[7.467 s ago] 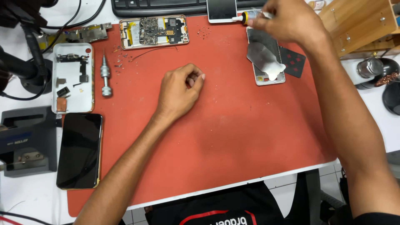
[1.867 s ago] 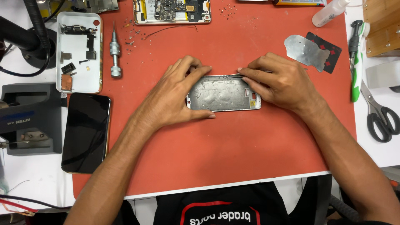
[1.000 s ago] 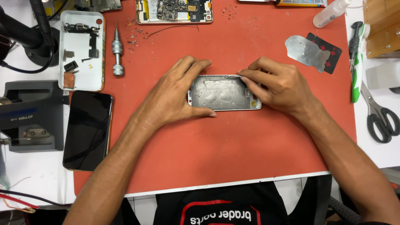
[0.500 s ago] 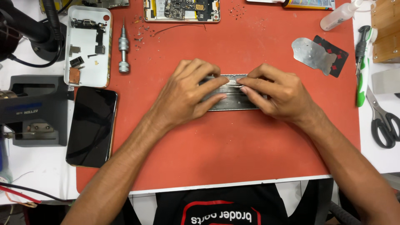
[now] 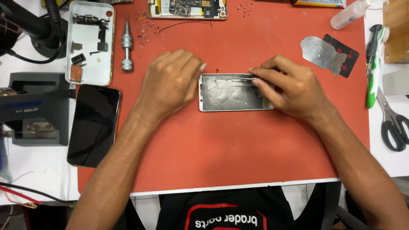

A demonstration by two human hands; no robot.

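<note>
A silver phone frame (image 5: 232,94) lies face-up in the middle of the red mat (image 5: 238,149). My left hand (image 5: 170,83) rests with curled fingers against the frame's left end, holding it steady. My right hand (image 5: 287,87) covers the frame's right end and pinches a thin metal tool (image 5: 232,78), which lies along the frame's top inner edge. The thumbs of both hands are hidden.
A white back cover with loose parts (image 5: 90,42), a small screwdriver (image 5: 126,47) and a black phone (image 5: 94,125) lie left. An opened phone with its board (image 5: 187,8) sits at the top. A metal plate (image 5: 319,52), bottle (image 5: 352,13), green-handled tool (image 5: 372,72) and scissors (image 5: 394,125) are right.
My left hand has slid off the frame's middle to its left end, uncovering the inside. My right hand has drawn back to the right end, with the thin tool laid along the top edge.
</note>
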